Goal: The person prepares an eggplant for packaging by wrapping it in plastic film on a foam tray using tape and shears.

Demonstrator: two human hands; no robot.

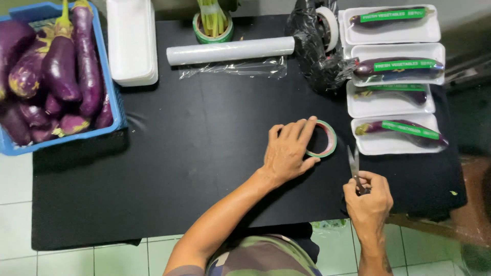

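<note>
My left hand (287, 151) lies flat on the black table (194, 153), its fingertips over a roll of green tape (327, 140) that lies flat. My right hand (369, 198) is closed around the handles of a pair of scissors (353, 162), whose blades point up toward the tape and the nearest tray. To the right, several white foam trays (394, 144) each carry one wrapped purple eggplant (404, 130) with a green label strip.
A blue basket (113, 97) of loose purple eggplants (61, 66) fills the far left. A stack of empty white trays (132, 41), a roll of cling film (230, 51), a tape holder with green strips (212, 23) and a black plastic bag (312, 46) line the back edge.
</note>
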